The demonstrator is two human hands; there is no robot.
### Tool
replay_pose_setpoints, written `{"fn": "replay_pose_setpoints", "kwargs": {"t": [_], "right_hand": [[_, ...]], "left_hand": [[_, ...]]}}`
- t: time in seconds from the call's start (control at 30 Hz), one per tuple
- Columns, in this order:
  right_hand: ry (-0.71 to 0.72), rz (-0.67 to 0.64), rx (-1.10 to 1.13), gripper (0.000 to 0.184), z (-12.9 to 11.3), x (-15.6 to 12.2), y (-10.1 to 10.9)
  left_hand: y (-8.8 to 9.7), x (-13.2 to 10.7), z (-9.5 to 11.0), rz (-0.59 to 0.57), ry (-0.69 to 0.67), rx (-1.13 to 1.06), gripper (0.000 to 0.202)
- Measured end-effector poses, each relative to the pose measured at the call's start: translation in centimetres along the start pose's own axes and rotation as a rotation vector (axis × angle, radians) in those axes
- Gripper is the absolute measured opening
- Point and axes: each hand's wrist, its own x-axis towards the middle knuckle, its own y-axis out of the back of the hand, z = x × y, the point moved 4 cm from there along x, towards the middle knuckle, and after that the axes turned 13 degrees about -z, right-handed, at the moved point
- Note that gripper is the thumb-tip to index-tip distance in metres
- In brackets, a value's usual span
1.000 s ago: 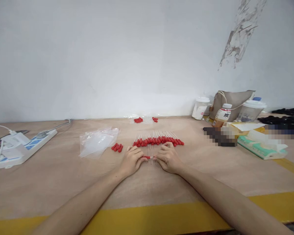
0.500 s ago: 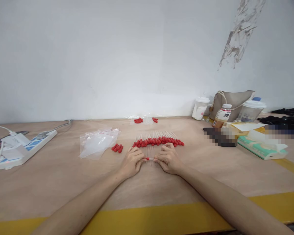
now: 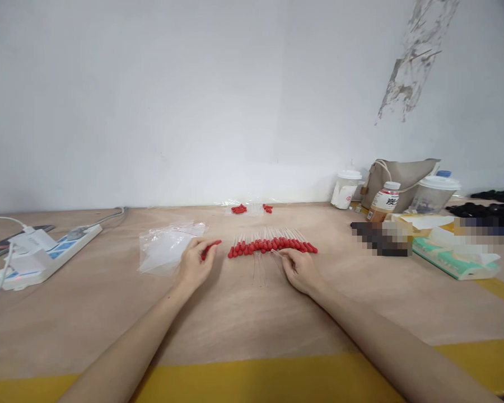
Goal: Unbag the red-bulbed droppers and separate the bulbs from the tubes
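Note:
My left hand (image 3: 196,263) has its thumb and fingers closed around a red rubber bulb (image 3: 213,244), whose end pokes past the fingertips. The small group of loose bulbs there is mostly hidden behind that hand. To the right, my right hand (image 3: 300,270) pinches a thin clear glass tube (image 3: 276,253) by the fingertips. Several more glass tubes (image 3: 258,271) lie on the table just left of it. Beyond both hands runs a row of droppers (image 3: 273,244), red bulbs toward me and pale stems pointing to the wall.
A clear zip bag (image 3: 162,249) lies left of my left hand, with a power strip (image 3: 63,252) further left. Bags of red bulbs (image 3: 239,209) sit by the wall. At right are a tissue pack (image 3: 456,260), a drink bottle (image 3: 384,201), cups and a grey bag (image 3: 403,176).
My hands were together on a glass tube with a red bulb at its end. They have moved apart, the left to the loose bulbs, the right slightly right with a glass tube.

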Motion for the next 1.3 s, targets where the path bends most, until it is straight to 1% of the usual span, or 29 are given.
{"fn": "replay_pose_setpoints", "kwargs": {"t": [0.07, 0.1, 0.2, 0.33, 0.5, 0.6, 0.7, 0.87, 1.0, 1.07, 1.13, 1.2, 1.23, 1.3], "right_hand": [[-0.096, 0.005, 0.004, 0.021, 0.6, 0.0, 0.0], [-0.129, -0.001, 0.002, 0.020, 0.8, 0.0, -0.1], [-0.147, -0.012, -0.003, 0.016, 0.8, -0.1, -0.5], [-0.151, -0.014, 0.021, 0.017, 0.1, 0.0, -1.1], [-0.217, -0.066, 0.125, 0.022, -0.7, 0.8, -1.8], [-0.222, -0.058, 0.212, 0.023, -0.8, 1.2, -2.1], [-0.213, -0.037, 0.258, 0.021, -0.7, 1.4, -2.3], [-0.253, -0.057, 0.338, 0.016, -0.5, 1.2, -2.1], [-0.290, -0.095, 0.443, 0.016, -0.3, 1.1, -2.2], [-0.321, -0.112, 0.519, 0.016, 0.0, 1.0, -2.4], [-0.360, -0.124, 0.604, 0.017, 0.2, 1.0, -2.7], [-0.399, -0.144, 0.684, 0.018, 0.2, 0.9, -2.8], [-0.418, -0.154, 0.721, 0.019, 0.2, 0.9, -2.7], [-0.454, -0.175, 0.788, 0.018, -0.1, 0.8, -2.7]], "left_hand": [[1.3, 0.3, -1.4, 0.046, 0.118, 0.009, 0.027], [1.8, 0.5, -2.1, 0.046, 0.171, 0.025, 0.027], [2.5, 0.7, -3.9, -0.002, 0.256, 0.060, 0.026], [2.3, 0.8, -5.1, -0.066, 0.294, 0.078, 0.028], [1.9, 1.1, -5.5, -0.157, 0.324, 0.141, 0.032], [1.8, 1.2, -5.7, -0.176, 0.330, 0.142, 0.033], [1.6, 1.3, -5.9, -0.180, 0.316, 0.133, 0.033], [1.6, 1.2, -5.9, -0.166, 0.321, 0.132, 0.031], [1.8, 1.2, -5.7, -0.167, 0.316, 0.151, 0.029], [1.9, 1.1, -5.3, -0.136, 0.288, 0.193, 0.027], [2.0, 1.0, -4.5, -0.061, 0.227, 0.252, 0.026], [1.8, 1.0, -3.1, 0.001, 0.135, 0.298, 0.023], [1.4, 1.0, -2.3, 0.005, 0.084, 0.311, 0.021], [0.1, 1.1, -0.5, -0.056, -0.026, 0.317, 0.020]]}}
